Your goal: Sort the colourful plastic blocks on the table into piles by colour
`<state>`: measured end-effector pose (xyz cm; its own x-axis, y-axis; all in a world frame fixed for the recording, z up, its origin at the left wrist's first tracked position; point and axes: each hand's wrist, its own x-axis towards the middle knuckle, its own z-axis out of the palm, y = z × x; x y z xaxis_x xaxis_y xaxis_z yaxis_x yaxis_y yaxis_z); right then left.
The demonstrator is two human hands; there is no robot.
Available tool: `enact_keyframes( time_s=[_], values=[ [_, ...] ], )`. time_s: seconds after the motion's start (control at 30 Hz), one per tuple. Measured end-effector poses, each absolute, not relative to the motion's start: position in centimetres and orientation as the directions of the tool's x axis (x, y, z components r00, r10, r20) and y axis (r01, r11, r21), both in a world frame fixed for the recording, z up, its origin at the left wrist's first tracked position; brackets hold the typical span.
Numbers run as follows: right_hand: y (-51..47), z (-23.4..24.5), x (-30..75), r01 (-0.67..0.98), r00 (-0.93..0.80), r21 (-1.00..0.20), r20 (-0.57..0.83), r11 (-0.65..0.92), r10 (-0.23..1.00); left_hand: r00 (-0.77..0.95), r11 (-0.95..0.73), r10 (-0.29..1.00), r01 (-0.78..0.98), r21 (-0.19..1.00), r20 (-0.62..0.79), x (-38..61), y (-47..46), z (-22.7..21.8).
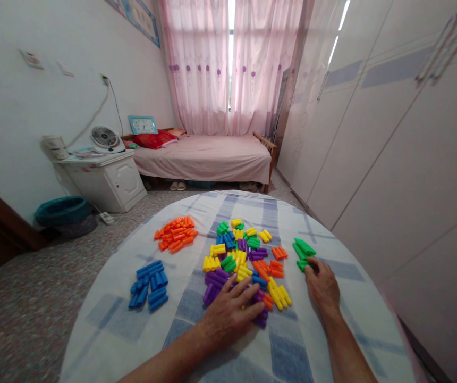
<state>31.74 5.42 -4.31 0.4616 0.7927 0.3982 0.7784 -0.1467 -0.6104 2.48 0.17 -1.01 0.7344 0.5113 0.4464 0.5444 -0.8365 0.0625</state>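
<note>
On the round table lies a mixed pile of plastic tube-shaped pieces, joined side by side, in yellow, green, blue, purple and orange. My left hand rests over the near side of this pile, fingers spread on purple pieces and hiding some of them. To the right, my right hand has its thumb and fingertips closed on a green piece. Other green pieces lie just beyond it. A heap of orange pieces and a group of blue pieces lie apart on the left.
A checked cloth covers the table. Beyond it stand a bed and a white cabinet with a fan on top. A lined bin is on the floor at left; a wardrobe runs along the right.
</note>
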Motion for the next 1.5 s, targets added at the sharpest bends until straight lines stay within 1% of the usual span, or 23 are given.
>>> enact_keyframes(
  time_s=[0.1, 0.2, 0.27, 0.37, 0.5, 0.6, 0.7, 0.77, 0.83, 0.93, 1.0, 1.03, 1.1, 1.23, 1.37, 1.43, 1.5],
  values=[
    [5.4, -4.3, 31.7, 0.771, 0.475, -0.615, 0.381, -0.165, 0.793, 0.685, -0.798, 0.568, 0.594, 0.102, 0.456, 2.9, 1.8, -0.7],
    [5.4, -4.1, 31.6, 0.767, 0.477, -0.619, 0.371, -0.171, 0.797, 0.667, -0.791, 0.595, 0.583, 0.183, 0.448, 3.2, 2.4, 0.4],
    [5.4, -4.0, 31.4, 0.766, 0.480, -0.618, 0.368, -0.177, 0.796, 0.648, -0.790, 0.601, 0.570, 0.225, 0.469, 3.6, 2.9, 1.3],
    [5.3, -3.7, 31.3, 0.767, 0.485, -0.616, 0.370, -0.182, 0.792, 0.600, -0.759, 0.636, 0.600, 0.252, 0.486, 4.9, 4.7, 2.2],
    [5.2, -3.7, 31.4, 0.774, 0.469, -0.611, 0.377, -0.165, 0.799, 0.625, -0.739, 0.666, 0.628, 0.244, 0.407, 7.3, 7.7, 2.1],
    [5.3, -3.9, 31.6, 0.776, 0.468, -0.604, 0.362, -0.179, 0.806, 0.689, -0.762, 0.644, 0.617, 0.196, 0.332, 8.7, 8.7, 1.7],
    [5.4, -4.1, 31.8, 0.779, 0.469, -0.600, 0.367, -0.181, 0.803, 0.718, -0.763, 0.643, 0.629, 0.147, 0.267, 9.5, 8.7, 1.7],
    [5.4, -4.2, 31.9, 0.785, 0.467, -0.592, 0.372, -0.182, 0.802, 0.702, -0.747, 0.662, 0.646, 0.159, 0.260, 9.5, 8.4, 2.1],
    [5.5, -4.2, 31.9, 0.790, 0.463, -0.586, 0.376, -0.181, 0.802, 0.647, -0.718, 0.694, 0.656, 0.233, 0.317, 8.8, 8.1, 2.8],
    [5.4, -4.1, 31.8, 0.791, 0.464, -0.584, 0.378, -0.183, 0.801, 0.471, -0.641, 0.763, 0.641, 0.422, 0.443, 6.3, 8.5, 4.0],
    [5.5, -4.1, 31.7, 0.789, 0.468, -0.585, 0.375, -0.188, 0.800, 0.308, -0.539, 0.831, 0.656, 0.529, 0.464, 3.6, 9.6, 4.6],
    [5.5, -4.2, 31.7, 0.788, 0.468, -0.586, 0.375, -0.187, 0.800, 0.233, -0.473, 0.863, 0.688, 0.551, 0.449, 2.0, 10.3, 4.8],
    [5.5, -4.2, 31.7, 0.788, 0.470, -0.587, 0.379, -0.185, 0.797, 0.126, -0.360, 0.895, 0.772, 0.524, 0.429, -1.3, 12.1, 5.0],
    [5.5, -4.3, 31.8, 0.788, 0.463, -0.591, 0.386, -0.171, 0.798, 0.022, -0.196, 0.897, 0.915, 0.352, 0.441, -7.1, 15.3, 5.0],
    [5.4, -4.2, 31.8, 0.786, 0.461, -0.596, 0.387, -0.165, 0.798, -0.023, -0.056, 0.922, 0.980, 0.191, 0.387, -10.3, 16.7, 4.8],
    [5.4, -4.2, 31.8, 0.787, 0.460, -0.594, 0.389, -0.164, 0.799, -0.021, -0.019, 0.933, 0.994, 0.108, 0.358, -11.1, 17.0, 4.5],
    [5.4, -4.1, 31.8, 0.791, 0.457, -0.589, 0.391, -0.165, 0.799, -0.015, -0.006, 0.940, 0.998, 0.061, 0.339, -11.6, 17.1, 4.2]
  ],
)
